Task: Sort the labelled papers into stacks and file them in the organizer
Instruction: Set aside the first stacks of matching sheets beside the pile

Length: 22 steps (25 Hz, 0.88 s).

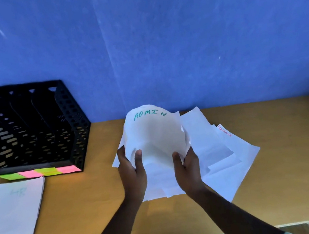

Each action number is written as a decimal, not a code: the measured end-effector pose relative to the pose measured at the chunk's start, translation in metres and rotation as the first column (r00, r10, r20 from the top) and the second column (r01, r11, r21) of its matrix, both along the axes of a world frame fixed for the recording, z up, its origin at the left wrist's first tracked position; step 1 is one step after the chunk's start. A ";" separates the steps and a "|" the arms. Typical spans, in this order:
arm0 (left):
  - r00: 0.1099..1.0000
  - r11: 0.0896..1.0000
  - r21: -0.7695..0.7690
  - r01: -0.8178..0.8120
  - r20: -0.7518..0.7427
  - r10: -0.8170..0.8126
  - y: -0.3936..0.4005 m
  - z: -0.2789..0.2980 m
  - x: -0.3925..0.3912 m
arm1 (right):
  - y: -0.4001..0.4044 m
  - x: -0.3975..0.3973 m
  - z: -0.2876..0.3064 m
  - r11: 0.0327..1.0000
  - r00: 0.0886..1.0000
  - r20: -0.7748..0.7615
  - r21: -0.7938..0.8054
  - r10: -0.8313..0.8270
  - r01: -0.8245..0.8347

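Now | both hands' fingers pinching ADMIN sheet (153,135) | left hand (131,169) | right hand (188,165) | above loose papers (226,166)

Organizer (30,128) far left; loose papers (221,159) centre; stack (13,220) before organizer, seemingly overhanging.

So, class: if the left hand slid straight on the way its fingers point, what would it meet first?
The left hand already grips the ADMIN sheet; beyond it, probably the blue wall, though depth is unclear.

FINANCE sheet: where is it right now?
In the head view, the FINANCE sheet lies flat on the desk, right of the right hand, partly under the loose pile.
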State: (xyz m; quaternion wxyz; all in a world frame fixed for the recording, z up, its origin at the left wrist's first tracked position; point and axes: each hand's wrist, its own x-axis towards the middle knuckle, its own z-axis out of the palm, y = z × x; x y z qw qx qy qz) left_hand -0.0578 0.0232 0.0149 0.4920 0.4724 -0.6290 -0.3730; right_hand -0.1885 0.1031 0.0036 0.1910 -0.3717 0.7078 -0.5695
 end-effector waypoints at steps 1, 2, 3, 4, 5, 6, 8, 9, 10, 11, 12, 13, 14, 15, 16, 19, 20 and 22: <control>1.000 1.000 0.028 -0.010 -0.009 0.010 -0.001 -0.003 0.007 | 0.005 0.004 -0.004 1.000 1.000 -0.015 -0.011 0.011 -0.011; 1.000 0.997 0.072 -0.015 -0.004 0.015 -0.002 -0.008 0.013 | 0.009 0.007 -0.011 1.000 0.999 -0.025 0.003 0.030 -0.030; 1.000 0.993 0.114 -0.014 0.007 0.013 -0.003 -0.015 0.018 | 0.012 0.007 -0.019 0.998 0.999 -0.016 0.042 0.043 -0.042; 1.000 0.990 0.140 -0.008 0.018 0.005 -0.002 -0.022 0.022 | 0.014 0.006 -0.026 0.995 0.999 0.013 0.094 0.039 -0.040; 1.000 0.989 0.148 -0.001 0.028 -0.004 0.000 -0.027 0.024 | 0.014 0.005 -0.032 0.989 0.999 0.042 0.147 0.020 -0.026; 0.999 0.988 0.157 0.007 0.034 -0.013 0.002 -0.031 0.025 | 0.013 0.005 -0.036 0.981 0.998 0.056 0.196 -0.007 -0.004; 0.999 0.983 0.182 0.026 0.027 -0.031 0.004 -0.035 0.023 | 0.007 0.005 -0.038 0.965 0.996 0.059 0.259 -0.067 0.050; 0.999 0.981 0.194 0.030 0.027 -0.036 0.005 -0.035 0.022 | 0.004 0.005 -0.037 0.962 0.993 0.075 0.264 -0.087 0.064; 0.999 0.980 0.196 0.031 0.028 -0.037 0.005 -0.032 0.022 | 0.001 0.004 -0.036 0.964 0.991 0.096 0.255 -0.098 0.071; 0.999 0.982 0.186 0.026 0.026 -0.032 0.004 -0.029 0.024 | -0.001 0.005 -0.034 0.969 0.988 0.110 0.236 -0.107 0.079; 1.000 0.986 0.168 0.019 0.021 -0.023 0.002 -0.025 0.027 | -0.002 0.005 -0.031 0.973 0.987 0.117 0.216 -0.113 0.086; 1.000 0.989 0.149 0.011 0.011 -0.013 0.001 -0.021 0.032 | -0.003 0.007 -0.029 0.975 0.986 0.125 0.204 -0.109 0.082; 1.000 0.992 0.127 0.003 -0.003 -0.003 0.001 -0.017 0.040 | -0.002 0.011 -0.028 0.978 0.986 0.136 0.197 -0.094 0.066; 1.000 0.995 0.103 -0.003 -0.012 0.004 0.002 -0.015 0.051 | -0.001 0.019 -0.026 0.981 0.986 0.147 0.187 -0.072 0.044; 1.000 0.997 0.081 -0.010 -0.013 0.011 0.004 -0.013 0.062 | 0.000 0.029 -0.026 0.984 0.986 0.156 0.175 -0.053 0.025; 0.997 0.998 -0.001 -0.070 0.028 0.070 0.012 -0.010 0.095 | -0.007 0.072 -0.018 0.993 0.985 0.171 0.120 -0.003 -0.018; 0.995 0.995 -0.032 -0.092 0.022 0.093 0.015 -0.010 0.104 | -0.012 0.086 -0.014 0.997 0.989 0.146 0.078 0.014 -0.025; 0.992 0.990 -0.056 -0.126 -0.018 0.125 0.018 -0.015 0.125 | -0.023 0.116 -0.011 0.999 0.997 0.067 0.005 0.047 -0.047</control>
